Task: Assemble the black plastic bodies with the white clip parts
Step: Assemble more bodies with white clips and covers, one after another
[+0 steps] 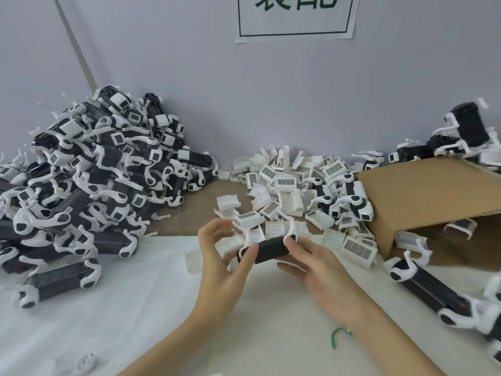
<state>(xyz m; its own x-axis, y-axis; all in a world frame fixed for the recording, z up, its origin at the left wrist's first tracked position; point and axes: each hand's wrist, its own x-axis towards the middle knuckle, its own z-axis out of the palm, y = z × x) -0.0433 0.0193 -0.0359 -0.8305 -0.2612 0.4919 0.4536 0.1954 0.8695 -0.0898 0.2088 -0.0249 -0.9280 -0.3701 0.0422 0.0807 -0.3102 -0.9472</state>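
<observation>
The black body [271, 246] lay crosswise between the two hands, its long axis running left to right, white curved arms rising from each end. The left hand [225, 256] pinched its left end with the thumb, the other fingers spread loosely above; the right hand [311, 270] gripped the right end from below. The loose white clip parts [282, 185] were heaped just beyond the fingertips, so I judged the left hand nearer to fetch one. Finished pieces [81, 175] were piled well off to the left, a cardboard box [423, 196] to the right.

Paper sign [295, 16] on the wall [189, 77] — 2 large green characters, tops cropped, apparently "装配"; no other text legible.
</observation>
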